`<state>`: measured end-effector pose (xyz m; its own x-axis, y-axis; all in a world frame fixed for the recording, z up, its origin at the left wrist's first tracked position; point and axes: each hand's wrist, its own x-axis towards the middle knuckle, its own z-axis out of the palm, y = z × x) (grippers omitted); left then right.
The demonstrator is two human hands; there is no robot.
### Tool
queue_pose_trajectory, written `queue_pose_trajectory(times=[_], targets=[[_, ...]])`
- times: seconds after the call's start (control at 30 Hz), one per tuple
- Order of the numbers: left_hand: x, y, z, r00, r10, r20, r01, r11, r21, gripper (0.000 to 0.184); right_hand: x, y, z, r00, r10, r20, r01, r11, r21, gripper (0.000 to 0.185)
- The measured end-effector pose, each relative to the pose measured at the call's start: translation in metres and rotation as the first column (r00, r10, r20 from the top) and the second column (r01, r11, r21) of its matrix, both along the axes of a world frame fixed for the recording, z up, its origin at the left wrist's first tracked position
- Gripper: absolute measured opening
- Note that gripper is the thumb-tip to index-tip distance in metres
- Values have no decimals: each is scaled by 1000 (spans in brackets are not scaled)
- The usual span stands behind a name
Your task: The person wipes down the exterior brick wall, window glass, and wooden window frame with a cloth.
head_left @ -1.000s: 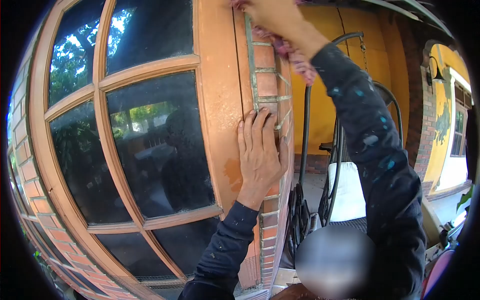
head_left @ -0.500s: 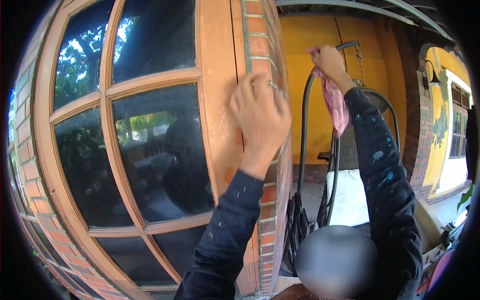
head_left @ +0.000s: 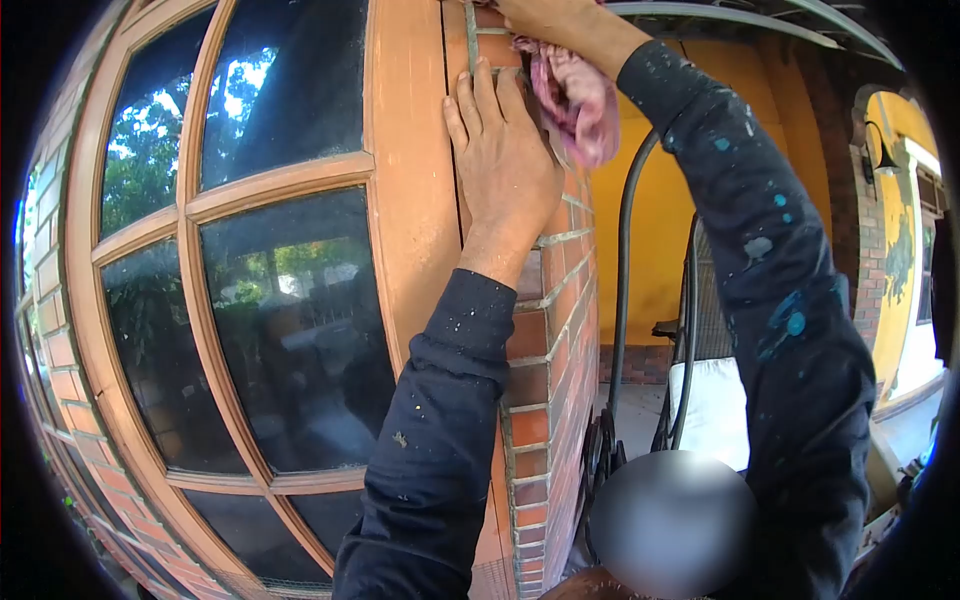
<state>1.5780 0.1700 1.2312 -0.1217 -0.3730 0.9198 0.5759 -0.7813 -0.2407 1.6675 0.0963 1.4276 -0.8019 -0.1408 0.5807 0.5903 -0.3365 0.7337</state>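
My left hand [head_left: 505,165] lies flat, fingers stretched upward, against the brick edge [head_left: 530,375] beside the orange-brown wooden window frame [head_left: 412,150]. Above it, at the top of the view, my right hand [head_left: 560,22] presses a crumpled pink cloth [head_left: 578,105] to the upper bricks. Part of the cloth hangs down along the corner, right of my left fingertips. The top edge of the view cuts off some of my right fingers. Both dark sleeves carry paint spots.
Dark glass panes [head_left: 295,330] fill the frame on the left. Behind the brick corner are a curved black metal stand [head_left: 622,270] and a white cushion [head_left: 712,405], before a yellow wall [head_left: 690,90]. A wall lamp [head_left: 886,160] hangs far right.
My right hand has carried the pink cloth left and up, from near the metal stand to the brick corner. My left hand has flattened its fingers against the bricks.
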Motion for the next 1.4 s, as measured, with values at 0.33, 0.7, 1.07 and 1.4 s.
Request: queue_pose_trajectory(times=[0.33,0.7,1.07,1.4], targets=[[3,-10,-6,999,31,38,-30,999,-36,68,62,-31,11,839,-127,-529,139,990,-18,17],[3,2,-2,998,57,36,-56,998,-20,71,-58,-9,4,964,59,-261,-71,997,-39,20],[0,-6,-4,999,10,30,-9,1000,-27,67,149,-33,-24,800,-530,-281,504,848,-164,22],[-2,-6,-6,999,30,-23,-31,999,-37,70,156,-18,41,771,252,-584,-175,967,186,23]])
